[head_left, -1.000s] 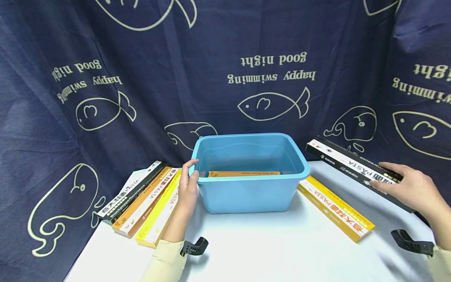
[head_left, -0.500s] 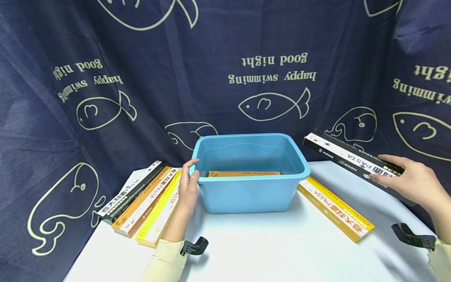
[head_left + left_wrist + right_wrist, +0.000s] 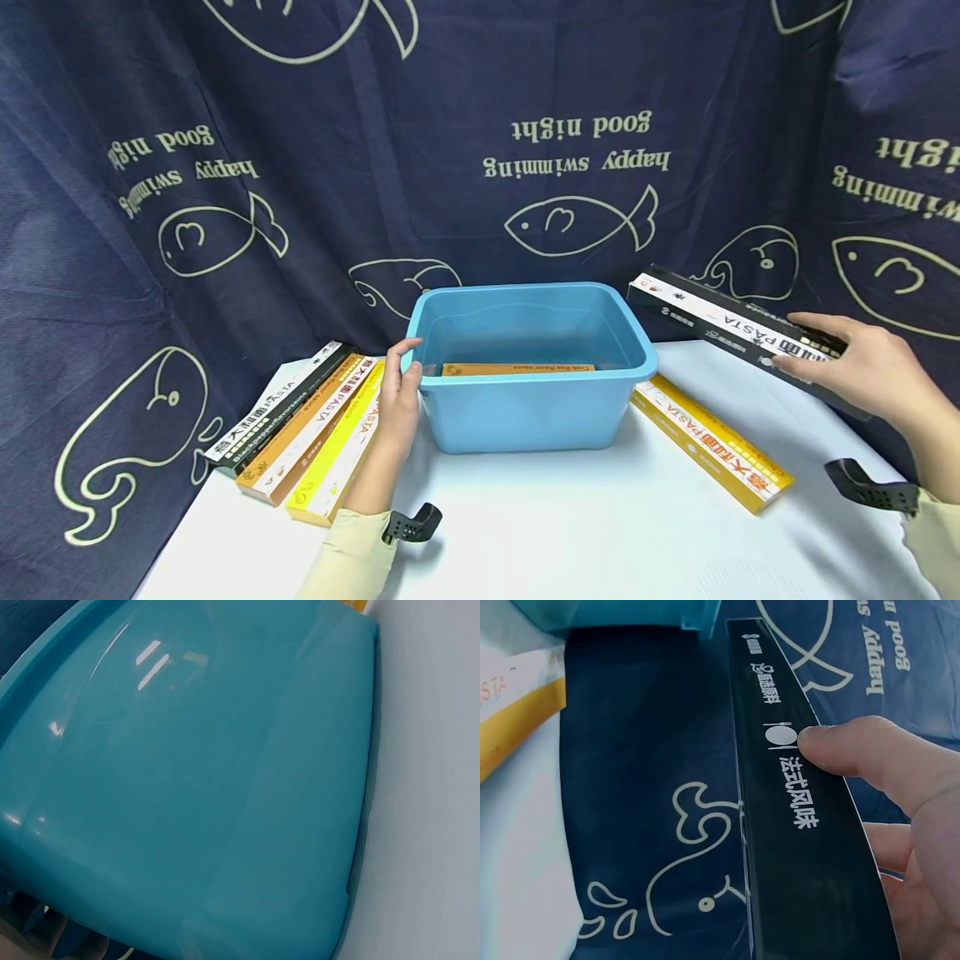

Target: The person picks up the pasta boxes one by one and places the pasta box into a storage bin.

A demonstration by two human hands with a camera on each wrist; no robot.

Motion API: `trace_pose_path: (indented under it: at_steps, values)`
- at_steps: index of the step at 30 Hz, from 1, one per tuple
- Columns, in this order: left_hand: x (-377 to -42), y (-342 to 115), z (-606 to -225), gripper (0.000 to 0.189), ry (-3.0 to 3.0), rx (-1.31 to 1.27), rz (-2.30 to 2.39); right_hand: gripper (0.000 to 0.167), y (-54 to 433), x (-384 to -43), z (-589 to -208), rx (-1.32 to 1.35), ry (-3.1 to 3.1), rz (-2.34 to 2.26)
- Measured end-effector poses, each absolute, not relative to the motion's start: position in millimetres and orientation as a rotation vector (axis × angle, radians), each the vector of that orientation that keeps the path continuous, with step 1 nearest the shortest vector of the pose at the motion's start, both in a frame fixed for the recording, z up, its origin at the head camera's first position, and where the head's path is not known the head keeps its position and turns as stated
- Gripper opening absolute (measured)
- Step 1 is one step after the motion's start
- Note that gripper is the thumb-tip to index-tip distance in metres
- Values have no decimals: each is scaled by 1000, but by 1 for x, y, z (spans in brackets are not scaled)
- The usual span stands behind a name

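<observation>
A blue plastic bin (image 3: pixel 525 417) stands on the white table, with an orange pasta box (image 3: pixel 517 369) lying inside it. My left hand (image 3: pixel 399 400) grips the bin's left rim, thumb and fingers about the edge; in the left wrist view the bin's wall (image 3: pixel 202 772) fills most of the picture. Over at the right, my right hand (image 3: pixel 862 362) holds a long black pasta box (image 3: pixel 738 329) near its closer end, tilted with its far end raised beside the bin. The right wrist view shows my thumb (image 3: pixel 832 746) pressed on the black box's side (image 3: pixel 795 855).
Left of the bin, a black box (image 3: pixel 281 408), an orange box (image 3: pixel 303 433) and a yellow box (image 3: pixel 341 454) lie side by side. Another yellow box (image 3: pixel 712 442) lies right of the bin. A dark blue curtain (image 3: pixel 450 167) with fish drawings hangs behind.
My right hand has lifted the black pasta box and moved it left toward the bin, its far end rising. The left hand stays on the rim.
</observation>
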State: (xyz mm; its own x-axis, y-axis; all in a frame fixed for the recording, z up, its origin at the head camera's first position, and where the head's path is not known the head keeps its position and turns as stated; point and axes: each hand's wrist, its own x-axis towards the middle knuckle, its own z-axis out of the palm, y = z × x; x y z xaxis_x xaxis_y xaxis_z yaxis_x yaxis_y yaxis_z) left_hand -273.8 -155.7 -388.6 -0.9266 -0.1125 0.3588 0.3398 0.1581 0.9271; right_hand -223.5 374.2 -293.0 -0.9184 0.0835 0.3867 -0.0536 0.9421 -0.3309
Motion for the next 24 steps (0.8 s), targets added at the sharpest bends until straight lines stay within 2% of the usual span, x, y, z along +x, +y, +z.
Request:
trace_pose_path:
  at_steps: [24]
  values:
    - [-274, -156, -390, 42, -2099, -238, -1789, 70, 342, -237, -272, 152, -2720, 576]
